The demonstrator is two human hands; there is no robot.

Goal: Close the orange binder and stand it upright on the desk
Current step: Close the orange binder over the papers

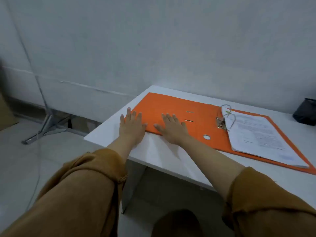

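An orange binder (179, 106) lies open and flat on the white desk (164, 156). Its left cover is spread toward the desk's left corner. Metal rings (228, 115) stand at the spine, and a stack of printed paper (261, 137) rests on the right cover. My left hand (131, 127) lies flat, fingers spread, on the near left corner of the left cover. My right hand (172, 129) lies flat on the same cover's near edge, just right of the left hand. Neither hand grips anything.
A dark container (306, 112) sits at the desk's far right edge. A grey wall runs close behind the desk. A metal stand (47, 124) with a cable is on the floor to the left. The desk's left edge is just beside my left hand.
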